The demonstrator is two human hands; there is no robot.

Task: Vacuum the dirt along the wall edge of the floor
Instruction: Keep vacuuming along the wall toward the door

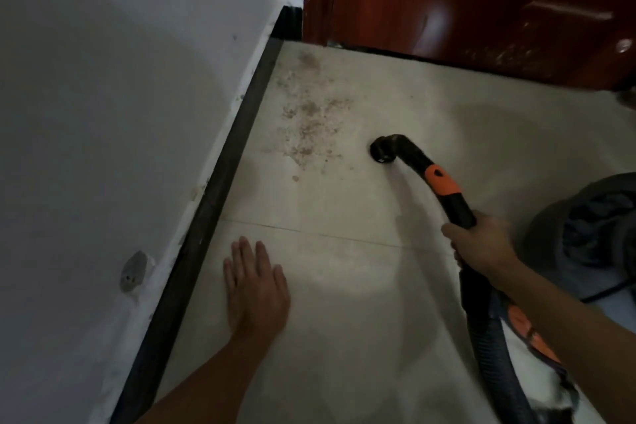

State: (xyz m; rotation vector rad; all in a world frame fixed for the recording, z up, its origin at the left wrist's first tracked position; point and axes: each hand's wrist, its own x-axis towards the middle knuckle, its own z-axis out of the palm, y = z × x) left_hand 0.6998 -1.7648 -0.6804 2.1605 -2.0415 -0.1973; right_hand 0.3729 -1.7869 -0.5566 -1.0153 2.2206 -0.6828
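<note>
Brown dirt (306,120) is scattered over the pale tiled floor (344,286) near the dark skirting board (220,189) of the white wall (103,113). My right hand (481,244) grips the black vacuum hose handle (451,196), which has an orange band. Its round nozzle (382,150) sits at the floor, just right of the dirt patch. My left hand (256,286) lies flat with fingers straight on the tile, close to the skirting board and below the dirt.
A red-brown door (481,3) closes off the far side. The dark vacuum body (592,234) stands at the right. The ribbed hose (495,354) runs down past my right forearm. A grey patch (132,272) marks the wall low down.
</note>
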